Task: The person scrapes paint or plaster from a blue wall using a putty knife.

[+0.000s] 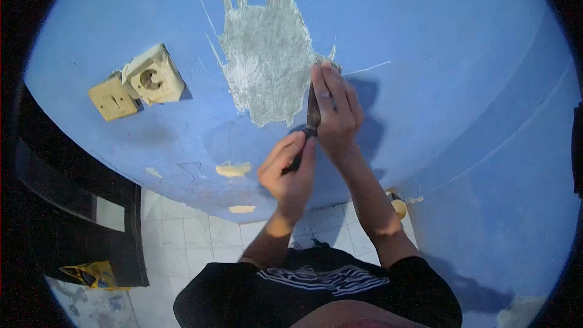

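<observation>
Black short sleeves and both bare forearms rise from the lower edge toward a blue painted wall (pixel 425 54). Between the hands runs a dark narrow scraping tool (pixel 312 115), its tip hidden under the fingers, so the blade shape is hard to make out. Closed around the handle's lower end is the left hand (pixel 288 173); the right hand (pixel 336 109) presses flat fingers over the upper shaft, at the right edge of a grey ragged patch of bare plaster (pixel 267 61). Left of the hands sit two cream square wall sockets (pixel 136 85), well apart. Right of the hands the wall stays unbroken; below them shows white tiled floor (pixel 188 237).
</observation>
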`<state>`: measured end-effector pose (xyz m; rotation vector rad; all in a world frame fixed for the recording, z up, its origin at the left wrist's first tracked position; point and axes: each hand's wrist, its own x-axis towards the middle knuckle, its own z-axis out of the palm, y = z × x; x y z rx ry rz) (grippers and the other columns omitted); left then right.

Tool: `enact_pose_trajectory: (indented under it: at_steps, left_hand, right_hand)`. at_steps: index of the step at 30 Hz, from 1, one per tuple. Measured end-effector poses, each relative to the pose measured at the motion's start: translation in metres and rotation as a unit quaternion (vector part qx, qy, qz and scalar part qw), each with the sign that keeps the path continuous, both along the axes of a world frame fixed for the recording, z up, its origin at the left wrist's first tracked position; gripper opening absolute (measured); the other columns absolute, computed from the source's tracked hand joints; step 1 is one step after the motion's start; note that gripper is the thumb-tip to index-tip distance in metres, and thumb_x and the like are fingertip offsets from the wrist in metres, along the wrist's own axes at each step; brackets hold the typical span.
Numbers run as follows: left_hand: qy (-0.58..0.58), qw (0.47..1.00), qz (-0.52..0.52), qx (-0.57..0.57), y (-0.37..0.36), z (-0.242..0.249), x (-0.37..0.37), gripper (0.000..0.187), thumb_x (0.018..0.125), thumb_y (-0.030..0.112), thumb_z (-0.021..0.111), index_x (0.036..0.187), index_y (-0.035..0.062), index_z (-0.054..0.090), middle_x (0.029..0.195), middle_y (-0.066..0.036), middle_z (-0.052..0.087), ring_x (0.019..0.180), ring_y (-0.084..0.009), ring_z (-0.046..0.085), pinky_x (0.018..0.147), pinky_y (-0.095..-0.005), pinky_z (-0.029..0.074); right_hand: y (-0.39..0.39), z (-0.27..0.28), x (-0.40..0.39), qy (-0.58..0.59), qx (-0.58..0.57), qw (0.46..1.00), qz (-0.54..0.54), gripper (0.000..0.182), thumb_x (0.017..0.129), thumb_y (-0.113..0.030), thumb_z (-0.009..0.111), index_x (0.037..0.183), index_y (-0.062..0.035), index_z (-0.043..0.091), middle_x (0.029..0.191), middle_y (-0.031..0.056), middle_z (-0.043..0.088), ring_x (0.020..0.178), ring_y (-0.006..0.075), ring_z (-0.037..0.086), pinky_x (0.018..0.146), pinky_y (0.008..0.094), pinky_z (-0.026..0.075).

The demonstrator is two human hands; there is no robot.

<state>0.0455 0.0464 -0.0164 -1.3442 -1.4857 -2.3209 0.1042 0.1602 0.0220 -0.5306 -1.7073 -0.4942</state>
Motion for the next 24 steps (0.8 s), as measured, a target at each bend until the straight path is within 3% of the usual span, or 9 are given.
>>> enact_pose_trajectory:
  at_steps: [3, 6, 8, 11, 17, 21, 24]
  left_hand:
    - [-0.073, 0.997, -0.016, -0.01, -0.003, -0.018, 0.011, 0.017, 0.075, -0.009, 0.078, 0.091, -0.0066, 0.071, 0.094, -0.014, 0.072, 0.077, -0.0129, 0.066, 0.069, -0.0236, 0.052]
    - [0.001, 1.0, 0.017, -0.004, -0.003, -0.024, 0.007, 0.017, 0.077, -0.009, 0.077, 0.092, -0.0069, 0.071, 0.095, -0.013, 0.072, 0.076, -0.0086, 0.062, 0.068, -0.022, 0.051]
    - [-0.117, 0.992, -0.049, 0.014, 0.009, -0.016, 0.012, 0.016, 0.078, -0.009, 0.076, 0.093, -0.006, 0.071, 0.088, -0.008, 0.072, 0.072, -0.0038, 0.057, 0.062, -0.0189, 0.047]
    - [-0.053, 0.998, 0.008, 0.02, 0.012, -0.01, 0.028, 0.017, 0.079, -0.008, 0.076, 0.095, -0.0049, 0.072, 0.078, -0.003, 0.069, 0.065, -0.0009, 0.052, 0.056, -0.017, 0.042]
    - [-0.071, 0.997, -0.019, -0.011, 0.001, -0.023, 0.018, 0.019, 0.081, -0.005, 0.076, 0.099, -0.004, 0.072, 0.066, 0.005, 0.059, 0.059, 0.0011, 0.043, 0.051, -0.0165, 0.035]
    - [-0.017, 1.0, 0.02, -0.002, 0.005, -0.008, 0.026, 0.019, 0.081, -0.005, 0.076, 0.1, -0.0033, 0.072, 0.066, 0.006, 0.058, 0.059, 0.0011, 0.042, 0.052, -0.0159, 0.034]
    - [-0.088, 0.996, -0.023, -0.002, 0.005, -0.017, 0.024, 0.019, 0.081, -0.005, 0.075, 0.1, -0.0028, 0.072, 0.072, 0.005, 0.062, 0.061, 0.0012, 0.043, 0.053, -0.0156, 0.035]
  right_hand:
    - [-0.007, -0.011, 0.001, -0.003, -0.014, 1.0, 0.006, 0.042, 0.084, -0.009, 0.06, 0.125, -0.0037, 0.062, 0.129, 0.0139, 0.061, 0.116, 0.0274, 0.062, 0.093, 0.0349, 0.054]
    - [-0.007, -0.009, 0.0, -0.001, -0.02, 1.0, -0.011, 0.043, 0.082, -0.008, 0.062, 0.124, -0.0045, 0.063, 0.129, 0.0129, 0.061, 0.116, 0.0264, 0.062, 0.092, 0.0335, 0.055]
    - [-0.003, -0.006, 0.003, -0.007, -0.022, 0.999, -0.029, 0.043, 0.08, -0.007, 0.063, 0.123, -0.0048, 0.064, 0.129, 0.0125, 0.061, 0.115, 0.0261, 0.062, 0.091, 0.0329, 0.055]
    - [0.009, 0.004, 0.008, 0.007, 0.028, 0.999, 0.014, 0.043, 0.079, -0.007, 0.064, 0.122, -0.0047, 0.064, 0.128, 0.0118, 0.061, 0.113, 0.0259, 0.063, 0.09, 0.0329, 0.056]
    - [0.001, -0.009, 0.004, 0.008, 0.0, 1.0, 0.029, 0.044, 0.078, -0.006, 0.065, 0.123, -0.0046, 0.065, 0.125, 0.0116, 0.063, 0.113, 0.026, 0.063, 0.091, 0.0344, 0.055]
    - [0.009, -0.001, 0.011, 0.013, 0.017, 0.999, 0.034, 0.043, 0.079, -0.006, 0.063, 0.123, -0.0039, 0.065, 0.125, 0.0121, 0.063, 0.111, 0.0265, 0.064, 0.089, 0.0352, 0.056]
    - [0.002, -0.004, 0.011, 0.004, 0.009, 0.999, 0.037, 0.042, 0.08, -0.007, 0.063, 0.122, -0.0036, 0.065, 0.124, 0.0123, 0.063, 0.111, 0.0263, 0.064, 0.088, 0.0348, 0.057]
